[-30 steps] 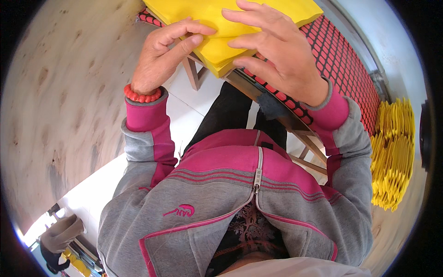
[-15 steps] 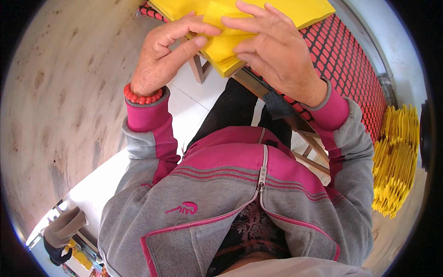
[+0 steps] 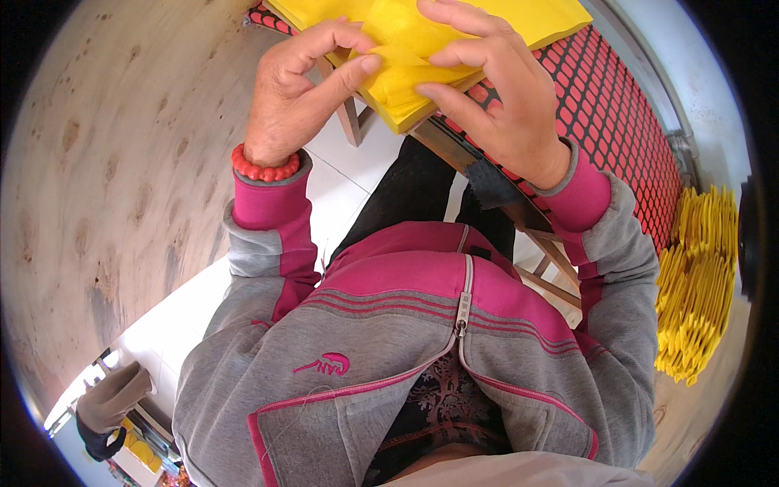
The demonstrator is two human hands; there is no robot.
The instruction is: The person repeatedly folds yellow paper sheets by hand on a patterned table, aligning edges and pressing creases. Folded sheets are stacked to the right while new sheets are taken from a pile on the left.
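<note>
A thin, soft-looking yellow sheet [image 3: 398, 75], paper by its look, is partly folded and raised on top of a stack of like yellow sheets [image 3: 540, 18] at the table's edge. My left hand [image 3: 288, 93], with a red bead bracelet at the wrist, pinches the folded sheet's left edge between thumb and index finger. On the other side, my right hand [image 3: 519, 105] has its fingers spread. Its index fingertip and thumb rest at or just over the yellow sheet, apart from each other; whether they press on it I cannot tell.
The table wears a red-and-black patterned cover [image 3: 608, 97]. At the far right stands a tall pile of folded yellow pieces [image 3: 694, 300]. A large wooden board [image 3: 114, 178] fills the left side. Table legs and a wooden stool frame [image 3: 552, 268] are below.
The yellow sheet's fold has been lifted and bunched between my hands. My left hand has shifted slightly right and up. The right hand's thumb and index finger have spread wider.
</note>
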